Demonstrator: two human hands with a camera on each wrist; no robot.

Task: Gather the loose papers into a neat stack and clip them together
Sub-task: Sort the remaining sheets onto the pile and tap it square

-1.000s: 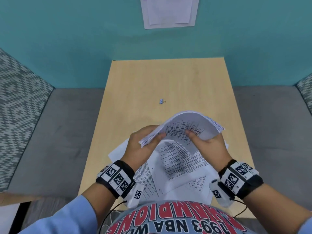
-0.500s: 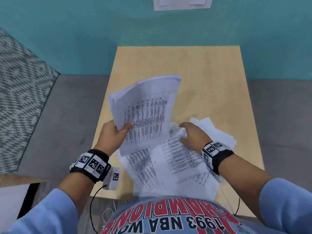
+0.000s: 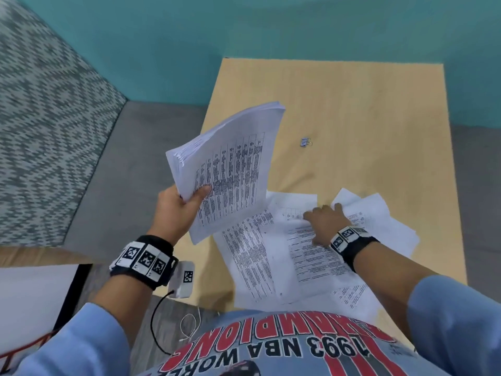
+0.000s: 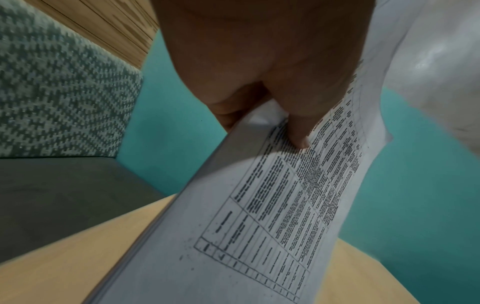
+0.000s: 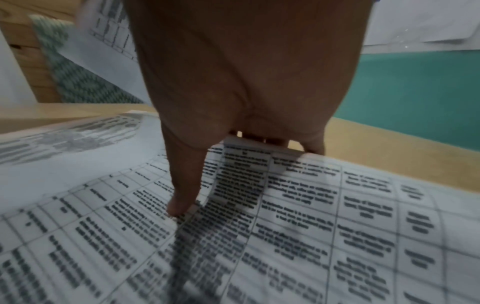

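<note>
Your left hand point(image 3: 179, 210) pinches a thick stack of printed pages point(image 3: 230, 169), lifted and tilted above the wooden surface point(image 3: 366, 109). Your right hand point(image 3: 325, 223) grips a sheet among the loose papers point(image 3: 273, 256), thumb on top, fingers curled over its edge. A small binder clip point(image 3: 305, 142) lies beyond. Your shirt reads "1993 NBA".
</note>
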